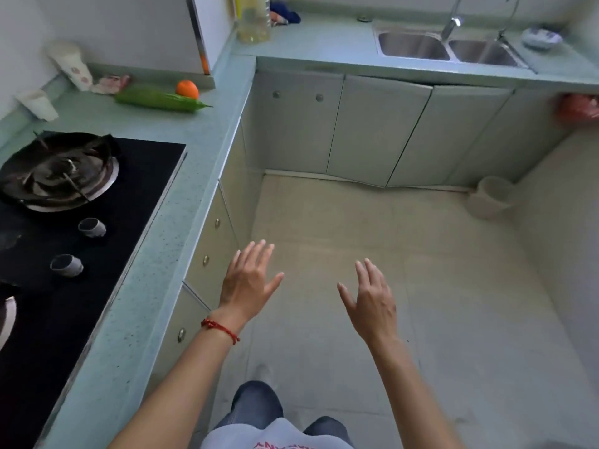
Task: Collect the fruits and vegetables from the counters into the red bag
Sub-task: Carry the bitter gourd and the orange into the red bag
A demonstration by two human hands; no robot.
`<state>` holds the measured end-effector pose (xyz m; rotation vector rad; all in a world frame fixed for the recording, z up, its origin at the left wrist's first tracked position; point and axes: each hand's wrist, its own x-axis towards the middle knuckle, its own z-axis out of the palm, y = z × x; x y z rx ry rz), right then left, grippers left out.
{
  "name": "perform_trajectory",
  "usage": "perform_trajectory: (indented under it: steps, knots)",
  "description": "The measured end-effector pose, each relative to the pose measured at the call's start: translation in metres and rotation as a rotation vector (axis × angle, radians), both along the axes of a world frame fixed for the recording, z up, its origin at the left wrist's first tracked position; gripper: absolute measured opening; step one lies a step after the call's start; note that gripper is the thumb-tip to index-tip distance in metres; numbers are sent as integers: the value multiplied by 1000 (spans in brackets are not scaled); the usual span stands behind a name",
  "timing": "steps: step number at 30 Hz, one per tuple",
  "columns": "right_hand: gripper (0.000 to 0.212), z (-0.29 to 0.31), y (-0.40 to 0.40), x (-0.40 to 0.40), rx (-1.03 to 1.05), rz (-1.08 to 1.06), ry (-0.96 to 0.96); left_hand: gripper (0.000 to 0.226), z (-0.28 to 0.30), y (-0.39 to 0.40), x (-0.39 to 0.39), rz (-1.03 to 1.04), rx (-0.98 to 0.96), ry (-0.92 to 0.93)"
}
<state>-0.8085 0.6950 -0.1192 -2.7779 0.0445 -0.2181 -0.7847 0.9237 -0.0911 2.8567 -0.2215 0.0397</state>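
**Produce still on the counter, bag out at the far right**

While nothing is yet held, both hands are raised over the floor with fingers straight and spread: the left hand (248,280), a red string at its wrist, just beside the counter (181,202) edge, and the right hand (372,298) a little apart from it. No fruit or vegetable is touched.

To the left, nearer than the produce, a black stove (123,202) with a dark wok (55,170) is set into the counter. Beyond it, well ahead of the left hand, a long green gourd (158,99) is lying flat, and an orange (187,89) is sitting just behind it, seemingly touching. A white cup (73,64) is leaning against the wall farther left.

Farthest off, a double sink (450,48) and an oil bottle (253,21) are seen on the back counter. At the far right edge something red-orange, judged to be the red bag (578,106), hangs below the counter; it is blurred and partly cut off.

The step in hand is judged to be the start of collecting. A forward reach toward the gourd and orange is called for next, or the bag may be fetched first.
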Motion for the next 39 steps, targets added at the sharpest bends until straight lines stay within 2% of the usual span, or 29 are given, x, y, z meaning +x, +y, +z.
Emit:
perform_trajectory:
  steps: [17,24,31,39]
  knots:
    - [55,-2,25,222,-37,-8,-40,70,-7,27,234,-52,-35,45]
    - [56,-5,16,313,-41,12,-30,60,-11,19,319,-40,-43,38]
    - [57,-11,-6,428,-48,108,-21,65,-18,-2,415,39,-20,84]
    - [55,-1,-29,552,-75,222,-29,58,-13,-21,503,166,-34,48]
